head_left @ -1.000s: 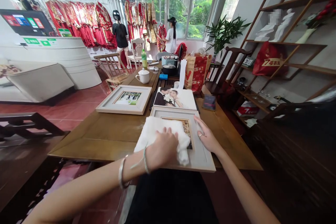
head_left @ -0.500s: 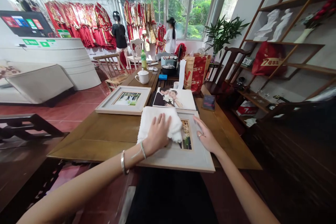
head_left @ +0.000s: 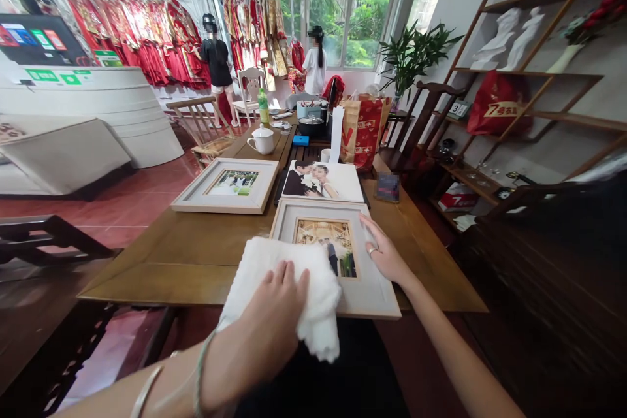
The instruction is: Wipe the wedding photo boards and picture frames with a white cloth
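Note:
My left hand (head_left: pixel 274 304) presses on a white towel (head_left: pixel 289 261), its fingers over the cloth. The towel covers the lower left part of a light wood picture frame (head_left: pixel 375 297) at the table's near edge, and a corner hangs past that edge. Inside the frame is a small photo (head_left: pixel 326 235) with a wide pale mat, partly hidden by the towel. My right hand (head_left: pixel 385 251) rests along the frame's right side, fingers stretched out, a ring on one finger. Just behind lies a print of a couple (head_left: pixel 337 181).
A second framed photo (head_left: pixel 191 199) lies on the wooden table (head_left: pixel 166 268) at left. Behind are a white lidded mug (head_left: pixel 263 141), a green bottle (head_left: pixel 263 106), a red paper bag (head_left: pixel 365 130) and a dark small card-like object (head_left: pixel 386 187). Two people stand by garment racks.
My left hand has drawn the towel toward me and to the left, uncovering more of the framed photo. My right hand stays on the frame's right side.

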Available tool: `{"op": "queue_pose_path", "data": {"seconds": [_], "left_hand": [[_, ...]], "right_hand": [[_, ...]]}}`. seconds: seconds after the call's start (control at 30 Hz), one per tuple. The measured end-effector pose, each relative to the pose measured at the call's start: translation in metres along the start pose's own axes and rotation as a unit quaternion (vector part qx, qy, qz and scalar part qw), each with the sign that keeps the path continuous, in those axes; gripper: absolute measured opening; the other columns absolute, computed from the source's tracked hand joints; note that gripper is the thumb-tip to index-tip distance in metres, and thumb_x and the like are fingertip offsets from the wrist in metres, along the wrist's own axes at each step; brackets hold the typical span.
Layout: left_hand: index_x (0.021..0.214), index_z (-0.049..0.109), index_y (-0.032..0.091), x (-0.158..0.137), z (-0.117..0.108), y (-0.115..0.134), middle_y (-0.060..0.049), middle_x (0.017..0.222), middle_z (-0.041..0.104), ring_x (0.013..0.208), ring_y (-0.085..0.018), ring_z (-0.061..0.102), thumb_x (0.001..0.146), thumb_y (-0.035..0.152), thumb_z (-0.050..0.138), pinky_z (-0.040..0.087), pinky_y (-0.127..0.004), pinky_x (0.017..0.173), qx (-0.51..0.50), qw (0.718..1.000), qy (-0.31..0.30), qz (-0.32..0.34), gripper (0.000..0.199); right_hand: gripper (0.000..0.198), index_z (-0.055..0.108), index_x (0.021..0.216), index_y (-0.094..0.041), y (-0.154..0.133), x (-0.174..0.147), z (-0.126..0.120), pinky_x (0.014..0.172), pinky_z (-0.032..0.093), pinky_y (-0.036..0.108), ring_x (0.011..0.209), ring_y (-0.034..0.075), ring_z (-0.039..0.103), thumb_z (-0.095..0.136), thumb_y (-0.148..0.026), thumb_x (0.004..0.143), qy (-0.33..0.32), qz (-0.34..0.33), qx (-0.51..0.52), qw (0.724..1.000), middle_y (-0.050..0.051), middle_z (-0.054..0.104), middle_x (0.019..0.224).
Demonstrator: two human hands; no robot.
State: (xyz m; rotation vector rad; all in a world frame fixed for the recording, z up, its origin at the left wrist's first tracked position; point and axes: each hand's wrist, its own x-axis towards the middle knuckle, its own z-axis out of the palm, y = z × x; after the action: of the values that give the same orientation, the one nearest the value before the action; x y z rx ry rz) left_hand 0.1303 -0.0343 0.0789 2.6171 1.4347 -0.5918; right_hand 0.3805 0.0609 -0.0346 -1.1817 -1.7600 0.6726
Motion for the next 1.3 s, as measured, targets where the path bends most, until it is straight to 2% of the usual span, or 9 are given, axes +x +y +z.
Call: {"op": "queue_pose_path", "data": {"seconds": [0.1,0.17,0.37,0.47,0.63,0.9,1.0,1.13,1.3], "left_hand": [[0.142,0.026,0.006,-0.016,0.004,0.008,-0.022,0.145,0.033,0.135,-0.033,0.026,0.065,0.006,0.047,0.029,-0.046,0.107,0.0,1.0,-0.027,-0.011,0.08],[0.141,0.027,0.006,-0.008,0.006,0.005,-0.022,0.145,0.033,0.135,-0.032,0.027,0.066,0.006,0.046,0.027,-0.047,0.108,0.013,0.999,0.0,-0.038,0.078],[0.138,0.03,0.007,0.073,0.005,-0.037,-0.023,0.142,0.036,0.135,-0.032,0.028,0.068,0.007,0.048,0.027,-0.048,0.106,0.043,0.976,0.194,-0.09,0.072],[0.139,0.027,0.008,0.105,-0.002,-0.059,-0.022,0.144,0.033,0.136,-0.031,0.024,0.071,0.009,0.049,0.025,-0.047,0.107,0.044,0.967,0.232,-0.096,0.071],[0.136,0.033,0.006,0.099,-0.006,-0.062,-0.024,0.141,0.035,0.134,-0.033,0.028,0.073,0.005,0.045,0.031,-0.048,0.103,0.051,0.972,0.211,-0.095,0.064],[0.142,0.028,0.007,-0.003,0.026,-0.007,-0.026,0.147,0.025,0.135,-0.04,0.02,0.064,0.006,0.052,0.03,-0.056,0.104,0.025,0.998,0.007,-0.059,0.081],[0.141,0.033,0.013,-0.023,0.034,0.001,-0.022,0.146,0.03,0.134,-0.039,0.026,0.066,0.006,0.049,0.035,-0.054,0.101,-0.002,0.998,-0.022,-0.054,0.078],[0.141,0.032,0.01,-0.009,0.023,0.002,-0.022,0.145,0.032,0.134,-0.039,0.026,0.062,0.009,0.053,0.034,-0.052,0.103,0.008,1.0,0.0,-0.016,0.081],[0.134,0.038,0.0,0.064,-0.003,-0.011,-0.029,0.139,0.037,0.131,-0.041,0.03,0.069,0.011,0.055,0.032,-0.053,0.102,0.018,0.98,0.155,-0.123,0.068]], "right_hand": [[0.066,0.038,0.139,-0.03,0.0,0.0,0.0,0.116,0.016,0.045,0.138,0.02,0.029,0.041,-0.008,0.076,-0.002,-0.002,0.002,1.0,0.001,0.035,0.149],[0.066,0.038,0.139,-0.03,0.0,-0.001,0.0,0.116,0.016,0.044,0.139,0.02,0.028,0.041,-0.008,0.076,0.0,-0.002,0.003,1.0,0.0,0.035,0.149],[0.067,0.038,0.139,-0.03,0.0,-0.001,-0.001,0.116,0.016,0.045,0.138,0.02,0.029,0.041,-0.008,0.076,-0.002,-0.009,0.001,1.0,0.001,0.036,0.148],[0.066,0.037,0.139,-0.029,-0.001,-0.001,-0.001,0.116,0.016,0.044,0.139,0.02,0.028,0.04,-0.008,0.077,-0.01,-0.004,-0.003,1.0,0.002,0.035,0.148],[0.065,0.037,0.139,-0.029,-0.002,0.0,-0.001,0.116,0.017,0.044,0.139,0.019,0.028,0.041,-0.009,0.077,-0.005,-0.003,0.0,1.0,0.002,0.036,0.148],[0.064,0.039,0.139,-0.029,-0.005,0.0,-0.001,0.116,0.015,0.043,0.139,0.021,0.028,0.041,-0.008,0.078,-0.005,0.006,-0.001,1.0,0.001,0.035,0.148],[0.065,0.038,0.139,-0.029,-0.005,0.0,-0.002,0.117,0.013,0.044,0.139,0.021,0.026,0.04,-0.008,0.078,-0.006,0.002,-0.009,1.0,0.0,0.034,0.149],[0.064,0.037,0.14,-0.028,-0.004,-0.001,-0.002,0.116,0.014,0.044,0.139,0.021,0.027,0.04,-0.009,0.078,-0.01,0.0,-0.009,1.0,0.001,0.033,0.149],[0.065,0.037,0.14,-0.024,-0.005,0.0,-0.002,0.116,0.016,0.043,0.139,0.02,0.028,0.04,-0.009,0.077,-0.014,0.004,-0.012,1.0,0.004,0.035,0.148]]}}
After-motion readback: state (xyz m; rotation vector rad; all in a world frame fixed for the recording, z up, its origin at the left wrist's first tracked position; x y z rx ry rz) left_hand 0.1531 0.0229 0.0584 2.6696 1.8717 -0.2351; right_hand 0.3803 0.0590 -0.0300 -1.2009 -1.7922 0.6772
